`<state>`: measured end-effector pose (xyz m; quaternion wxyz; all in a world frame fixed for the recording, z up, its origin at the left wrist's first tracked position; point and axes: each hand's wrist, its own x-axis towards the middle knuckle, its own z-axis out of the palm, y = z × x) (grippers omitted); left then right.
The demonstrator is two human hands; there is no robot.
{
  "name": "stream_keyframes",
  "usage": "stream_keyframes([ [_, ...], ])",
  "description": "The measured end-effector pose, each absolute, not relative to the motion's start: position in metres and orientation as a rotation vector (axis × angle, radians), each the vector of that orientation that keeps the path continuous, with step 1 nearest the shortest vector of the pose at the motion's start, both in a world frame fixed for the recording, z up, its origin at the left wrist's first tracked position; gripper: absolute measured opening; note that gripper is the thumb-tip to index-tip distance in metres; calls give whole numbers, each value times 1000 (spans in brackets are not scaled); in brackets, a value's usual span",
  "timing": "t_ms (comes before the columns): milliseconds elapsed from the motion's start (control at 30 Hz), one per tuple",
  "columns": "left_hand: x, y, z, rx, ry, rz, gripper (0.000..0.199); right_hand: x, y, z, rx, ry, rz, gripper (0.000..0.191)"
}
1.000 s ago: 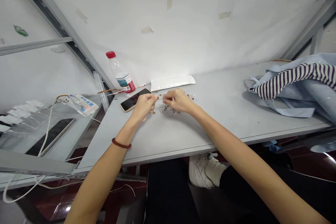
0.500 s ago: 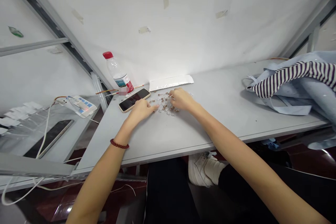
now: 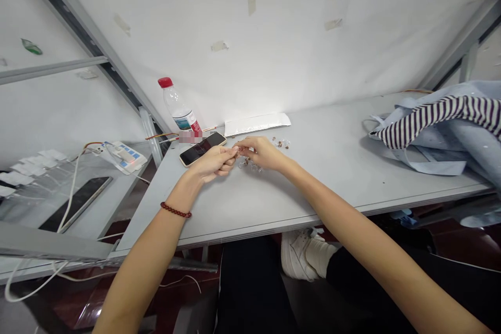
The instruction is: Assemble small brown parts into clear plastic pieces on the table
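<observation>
My left hand [image 3: 216, 162] is closed, thumb and fingers pinched together, above the grey table. Its fingertips meet those of my right hand [image 3: 261, 152], also closed in a pinch. Between them is something tiny, too small to make out. Under and around my right hand lie small clear pieces [image 3: 254, 167] and brown, coppery bits [image 3: 279, 143], partly covered by the hand. A phone [image 3: 202, 148] lies face up just behind my left hand.
A red-capped water bottle [image 3: 180, 109] stands by the wall, with a flat white packet [image 3: 258, 123] to its right. Light blue cloth with a striped band [image 3: 426, 117] covers the table's right end. On the left are a power strip [image 3: 124, 156] and another phone [image 3: 76, 203].
My hands were apart over the small pieces. Now my right hand has moved left and my left slightly right, and their fingertips meet. The view has shifted slightly.
</observation>
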<state>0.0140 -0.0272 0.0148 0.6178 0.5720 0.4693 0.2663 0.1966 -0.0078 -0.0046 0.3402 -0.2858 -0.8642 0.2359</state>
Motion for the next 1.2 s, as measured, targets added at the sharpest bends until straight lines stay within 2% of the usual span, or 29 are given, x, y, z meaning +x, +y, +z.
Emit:
stream_keyframes([
  [367,20,-29,15,1453,1286,712,38,195,-11,-4,-1025,-2306,450,23],
  [567,27,-29,12,1392,1172,865,35,199,-4,-5,-1119,-2223,429,31],
  [700,31,-27,8,1370,1248,973,40,202,-2,-5,-1010,-2159,569,27],
  [800,32,-26,3,1409,1262,898,44,201,-5,-4,-931,-2146,644,23],
  [1067,35,-30,4,1373,1052,1004,49,204,-6,-1,-807,-1978,978,23],
  [1200,40,-32,5,1334,1053,1097,48,201,-6,-1,-796,-1945,974,24],
])
